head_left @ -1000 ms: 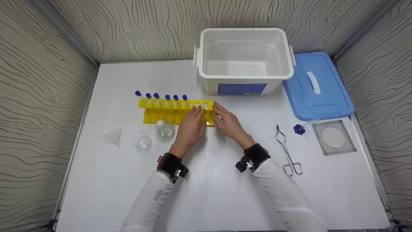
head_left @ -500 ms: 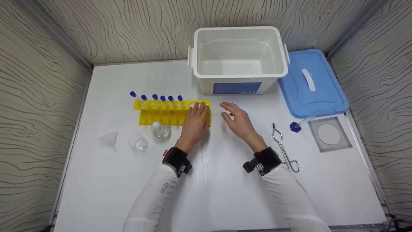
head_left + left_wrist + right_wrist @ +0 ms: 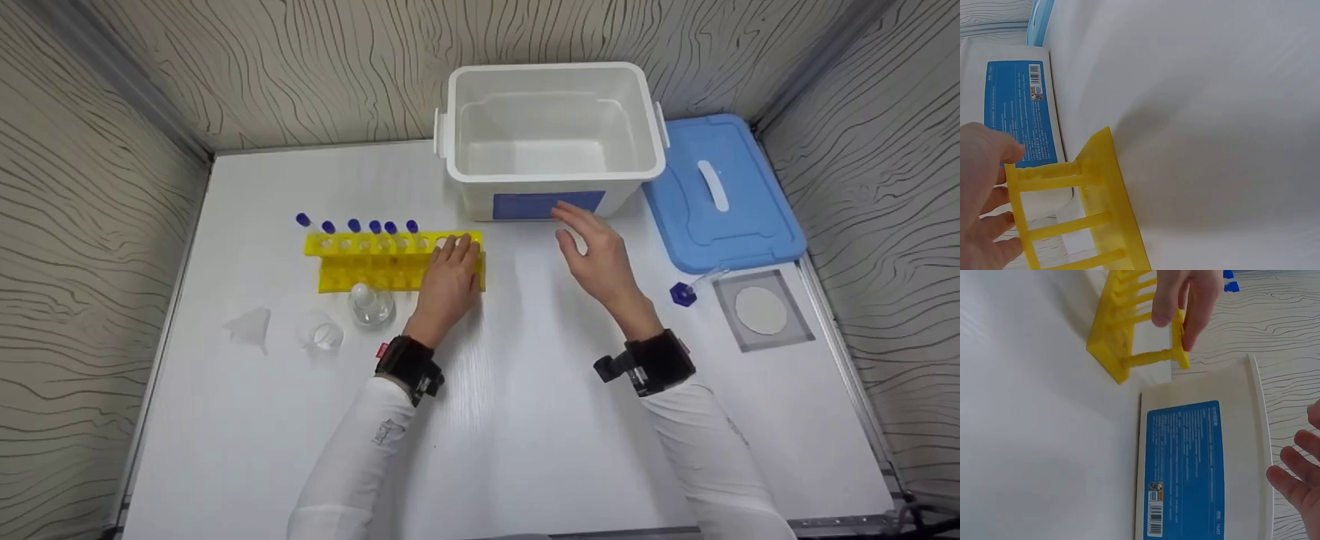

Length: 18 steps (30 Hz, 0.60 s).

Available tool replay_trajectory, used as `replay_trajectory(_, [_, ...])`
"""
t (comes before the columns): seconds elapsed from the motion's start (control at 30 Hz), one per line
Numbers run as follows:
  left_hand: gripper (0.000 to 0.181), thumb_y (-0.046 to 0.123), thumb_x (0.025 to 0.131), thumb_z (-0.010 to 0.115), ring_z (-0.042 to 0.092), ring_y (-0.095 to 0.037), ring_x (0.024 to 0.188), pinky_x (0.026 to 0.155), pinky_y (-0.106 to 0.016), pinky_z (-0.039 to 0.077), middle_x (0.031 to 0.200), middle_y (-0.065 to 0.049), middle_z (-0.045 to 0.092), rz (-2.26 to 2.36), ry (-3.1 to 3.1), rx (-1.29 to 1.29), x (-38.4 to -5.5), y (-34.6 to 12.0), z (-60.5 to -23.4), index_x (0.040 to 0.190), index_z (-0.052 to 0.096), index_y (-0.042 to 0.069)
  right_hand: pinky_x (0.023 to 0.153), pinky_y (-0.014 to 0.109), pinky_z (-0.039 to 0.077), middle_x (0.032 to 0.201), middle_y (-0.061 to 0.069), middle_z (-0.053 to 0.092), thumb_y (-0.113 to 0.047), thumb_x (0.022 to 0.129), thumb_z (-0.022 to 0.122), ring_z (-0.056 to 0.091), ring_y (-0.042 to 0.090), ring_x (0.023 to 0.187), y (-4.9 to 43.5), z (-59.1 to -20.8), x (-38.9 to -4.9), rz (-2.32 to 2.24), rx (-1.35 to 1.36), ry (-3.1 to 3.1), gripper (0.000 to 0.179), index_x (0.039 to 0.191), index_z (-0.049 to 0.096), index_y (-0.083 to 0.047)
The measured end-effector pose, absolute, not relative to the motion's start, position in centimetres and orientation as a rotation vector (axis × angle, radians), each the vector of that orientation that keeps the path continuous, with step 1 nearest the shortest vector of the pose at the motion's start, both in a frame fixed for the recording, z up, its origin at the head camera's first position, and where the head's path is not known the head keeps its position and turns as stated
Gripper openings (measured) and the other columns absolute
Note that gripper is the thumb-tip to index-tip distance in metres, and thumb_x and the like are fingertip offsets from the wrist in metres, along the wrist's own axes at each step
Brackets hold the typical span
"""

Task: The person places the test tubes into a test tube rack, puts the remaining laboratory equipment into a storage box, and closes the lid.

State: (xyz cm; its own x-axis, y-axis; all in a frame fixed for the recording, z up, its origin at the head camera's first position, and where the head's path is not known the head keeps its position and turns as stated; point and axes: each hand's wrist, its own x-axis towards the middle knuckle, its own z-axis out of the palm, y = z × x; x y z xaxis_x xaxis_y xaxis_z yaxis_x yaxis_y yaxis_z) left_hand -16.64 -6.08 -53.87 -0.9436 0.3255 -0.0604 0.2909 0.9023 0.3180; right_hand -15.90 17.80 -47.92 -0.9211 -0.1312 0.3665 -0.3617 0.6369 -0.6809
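In the head view, a yellow test tube rack [image 3: 375, 264] stands left of the middle, holding several tubes with blue caps [image 3: 355, 225]. My left hand [image 3: 448, 277] grips the right end of its top bar. The right wrist view shows that thumb in front of the bar and a finger behind it. My right hand [image 3: 600, 259] is in the air before the white bin [image 3: 461, 180], fingers spread and holding nothing. Close in front of the rack is a clear glass vessel with a white cap [image 3: 373, 307].
A clear beaker [image 3: 325, 335] and a funnel [image 3: 251, 328] lie at left. The blue lid [image 3: 750, 232] rests right of the bin. Nearer are a measuring cylinder with a purple base [image 3: 683, 294] and a wire gauze [image 3: 799, 330]. Walls close off the back and sides.
My right hand has left the rack's end and moved right, toward the bin's front. My left hand has stayed on the rack. The right arm now covers the metal tongs seen earlier.
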Motion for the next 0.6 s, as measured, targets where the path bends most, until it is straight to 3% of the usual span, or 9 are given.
replay_trajectory(0.6, [0.048, 0.021, 0.1, 0.055, 0.038, -0.034, 0.146, 0.123, -0.048, 0.03, 0.156, -0.015, 0.042, 0.437, 2.933, 0.437, -18.0, -8.5, -52.6, 0.145, 0.048, 0.005, 0.109, 0.051, 0.044, 0.14, 0.02, 0.058, -0.009, 0.097, 0.058, 0.052, 0.037, 0.132, 21.7, -46.4, -19.1, 0.885, 0.35, -2.561, 0.035, 0.131, 0.063, -0.002])
